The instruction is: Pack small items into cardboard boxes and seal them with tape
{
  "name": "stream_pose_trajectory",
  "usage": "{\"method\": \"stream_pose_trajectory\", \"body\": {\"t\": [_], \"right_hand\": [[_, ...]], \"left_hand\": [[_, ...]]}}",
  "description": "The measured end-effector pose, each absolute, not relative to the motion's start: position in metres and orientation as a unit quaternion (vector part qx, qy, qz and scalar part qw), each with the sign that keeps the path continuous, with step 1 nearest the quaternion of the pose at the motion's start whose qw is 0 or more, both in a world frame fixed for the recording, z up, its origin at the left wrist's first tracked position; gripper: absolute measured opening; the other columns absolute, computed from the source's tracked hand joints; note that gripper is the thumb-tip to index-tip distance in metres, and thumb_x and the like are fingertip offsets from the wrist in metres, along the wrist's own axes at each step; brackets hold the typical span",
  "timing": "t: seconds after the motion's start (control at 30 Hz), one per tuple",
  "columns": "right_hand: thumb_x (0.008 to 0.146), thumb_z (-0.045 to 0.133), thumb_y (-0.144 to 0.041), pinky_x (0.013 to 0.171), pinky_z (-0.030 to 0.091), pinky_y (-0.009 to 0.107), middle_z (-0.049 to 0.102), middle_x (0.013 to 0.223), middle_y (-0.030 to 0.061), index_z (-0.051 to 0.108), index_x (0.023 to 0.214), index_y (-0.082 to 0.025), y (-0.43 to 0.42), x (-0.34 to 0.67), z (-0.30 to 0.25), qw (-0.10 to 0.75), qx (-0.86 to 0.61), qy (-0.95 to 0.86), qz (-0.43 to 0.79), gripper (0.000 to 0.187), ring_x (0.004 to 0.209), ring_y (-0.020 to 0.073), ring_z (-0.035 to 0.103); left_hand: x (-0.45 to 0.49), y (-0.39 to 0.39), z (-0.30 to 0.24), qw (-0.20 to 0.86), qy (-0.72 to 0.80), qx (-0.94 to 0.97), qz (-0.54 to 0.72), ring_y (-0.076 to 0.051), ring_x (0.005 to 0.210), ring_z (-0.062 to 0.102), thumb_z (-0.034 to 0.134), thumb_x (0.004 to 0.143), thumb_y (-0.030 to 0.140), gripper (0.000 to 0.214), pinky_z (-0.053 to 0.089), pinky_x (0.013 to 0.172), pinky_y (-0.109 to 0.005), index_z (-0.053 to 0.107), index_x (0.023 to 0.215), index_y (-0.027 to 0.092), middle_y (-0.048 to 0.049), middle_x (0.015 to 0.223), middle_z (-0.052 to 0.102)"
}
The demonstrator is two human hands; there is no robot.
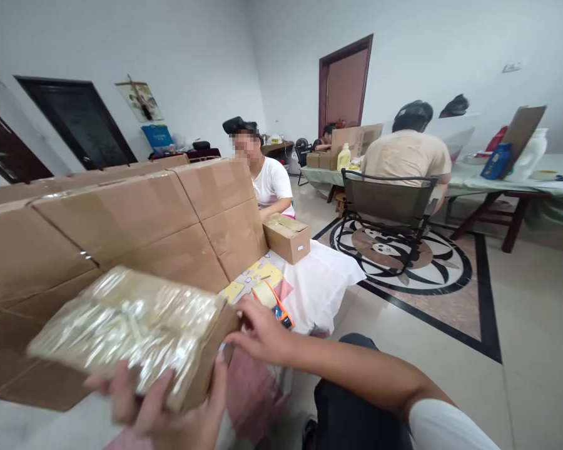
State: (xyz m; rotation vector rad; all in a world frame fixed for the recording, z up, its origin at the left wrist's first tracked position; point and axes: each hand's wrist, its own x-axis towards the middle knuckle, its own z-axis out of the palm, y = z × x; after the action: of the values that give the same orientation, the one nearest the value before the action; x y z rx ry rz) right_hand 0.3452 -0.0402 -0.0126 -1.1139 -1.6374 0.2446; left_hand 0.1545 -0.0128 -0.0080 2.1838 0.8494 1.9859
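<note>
Left hand point(169, 403) clasps the oblong brown cardboard box point(136, 319), glossily taped; right hand point(263, 334) half-curls at its end, hold unclear; steady support helps.

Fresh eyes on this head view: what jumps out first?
First, the shiny, tape-covered box at lower left, with the left grip holding it and the right grip at its end. Behind it, a wall of cardboard boxes; then the patterned floor medallion at right.
</note>
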Motion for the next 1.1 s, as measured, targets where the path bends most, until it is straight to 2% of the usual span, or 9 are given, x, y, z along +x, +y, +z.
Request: {"method": "stream_pose_trajectory", "body": {"t": [0.03,0.1,0.2,0.3,0.4,0.5,0.7,0.93,1.1], "right_hand": [[0.089,0.062,-0.060,0.068,0.046,0.030,0.053,0.095,0.0046,0.050,0.107,-0.022,-0.050,0.363,-0.007,0.576,-0.470,-0.662,0.089,0.044,0.078,0.0181,0.052],[0.090,0.063,-0.057,0.066,0.046,0.030,0.052,0.094,0.0038,0.053,0.110,-0.021,-0.072,0.400,-0.002,0.625,-0.484,-0.610,0.056,0.042,0.075,0.0172,0.051],[0.093,0.061,-0.046,0.066,0.044,0.030,0.050,0.091,0.0018,0.055,0.110,-0.020,-0.111,0.455,-0.011,0.651,-0.544,-0.529,-0.023,0.031,0.074,0.0163,0.049],[0.093,0.059,-0.041,0.066,0.042,0.030,0.049,0.087,0.0003,0.057,0.110,-0.020,-0.146,0.500,-0.035,0.617,-0.611,-0.490,-0.076,0.027,0.071,0.0160,0.046],[0.089,0.059,-0.041,0.064,0.043,0.031,0.053,0.089,0.0016,0.058,0.109,-0.019,-0.165,0.533,-0.062,0.579,-0.669,-0.462,-0.058,0.030,0.066,0.0147,0.045],[0.082,0.061,-0.041,0.067,0.048,0.033,0.061,0.094,0.0062,0.058,0.104,-0.017,-0.166,0.552,-0.084,0.573,-0.700,-0.426,-0.014,0.032,0.070,0.0169,0.052],[0.079,0.057,-0.036,0.078,0.053,0.042,0.063,0.104,0.0142,0.058,0.107,-0.015,-0.153,0.560,-0.104,0.586,-0.725,-0.362,-0.008,0.035,0.085,0.0239,0.059],[0.080,0.057,-0.035,0.095,0.048,0.051,0.061,0.113,0.0194,0.058,0.114,-0.012,-0.140,0.568,-0.109,0.601,-0.740,-0.301,-0.025,0.042,0.104,0.0309,0.057],[0.079,0.055,-0.033,0.099,0.047,0.053,0.062,0.119,0.0191,0.057,0.125,-0.012,-0.107,0.583,-0.107,0.614,-0.729,-0.302,-0.007,0.051,0.112,0.0326,0.055]], "left_hand": [[0.177,-0.017,0.005,-0.006,0.235,0.743,0.627,-0.042,0.150,0.016,0.090,0.050,0.018,0.077,0.005,0.122,-0.072,0.043,0.110,0.033,-0.0097,0.153,0.026],[0.230,-0.032,0.023,-0.002,0.200,0.764,0.613,-0.038,0.154,0.008,0.083,0.064,0.013,0.075,0.015,0.122,-0.070,0.038,0.121,0.030,-0.0144,0.159,0.017],[0.306,-0.057,0.021,0.073,0.153,0.785,0.596,-0.035,0.156,-0.001,0.075,0.078,0.015,0.063,0.018,0.122,-0.068,0.036,0.126,0.027,-0.0168,0.159,0.020],[0.362,-0.078,-0.005,0.146,0.159,0.791,0.572,-0.034,0.156,-0.002,0.071,0.083,0.017,0.055,0.023,0.121,-0.066,0.037,0.126,0.024,-0.0188,0.157,0.026],[0.399,-0.087,-0.036,0.220,0.192,0.799,0.525,-0.034,0.156,-0.004,0.070,0.085,0.021,0.050,0.022,0.121,-0.065,0.039,0.124,0.022,-0.0209,0.157,0.028],[0.421,-0.089,-0.055,0.269,0.211,0.815,0.468,-0.036,0.156,-0.005,0.068,0.085,0.018,0.045,0.023,0.122,-0.064,0.042,0.121,0.021,-0.0208,0.162,0.021],[0.441,-0.081,-0.061,0.286,0.217,0.830,0.427,-0.036,0.156,-0.001,0.068,0.081,0.013,0.045,0.023,0.123,-0.060,0.047,0.121,0.020,-0.0153,0.168,0.011],[0.456,-0.061,-0.070,0.303,0.182,0.831,0.430,-0.029,0.157,0.007,0.070,0.080,0.015,0.051,0.024,0.125,-0.051,0.046,0.125,0.020,-0.0142,0.169,0.007],[0.473,-0.039,-0.071,0.318,0.220,0.819,0.424,-0.029,0.156,0.009,0.069,0.082,0.015,0.051,0.024,0.125,-0.047,0.047,0.128,0.020,-0.0137,0.170,0.003]]}}
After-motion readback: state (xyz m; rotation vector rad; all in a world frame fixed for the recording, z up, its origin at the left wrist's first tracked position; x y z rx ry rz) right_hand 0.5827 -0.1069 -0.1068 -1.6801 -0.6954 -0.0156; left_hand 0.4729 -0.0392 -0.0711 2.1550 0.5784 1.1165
